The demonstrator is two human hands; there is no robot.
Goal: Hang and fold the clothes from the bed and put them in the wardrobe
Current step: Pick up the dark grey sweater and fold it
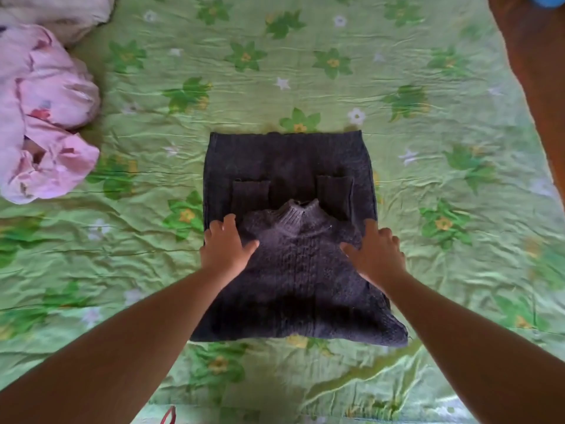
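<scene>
A dark grey knitted sweater lies mid-bed on the green floral bedsheet, sleeves tucked in, collar half doubled over. The left hand and right hand press it with fingers spread, gripping nothing, probably to flatten the fold. Crumpled pink clothes lie far left.

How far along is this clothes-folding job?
Done: the dark sweater lies on the sheet with both sleeves folded in and its collar end turned over. In hand: the left hand and right hand press flat on that fold. Left: the pink heap and a white bundle beside it lie unfolded, and no wardrobe is in view.
</scene>
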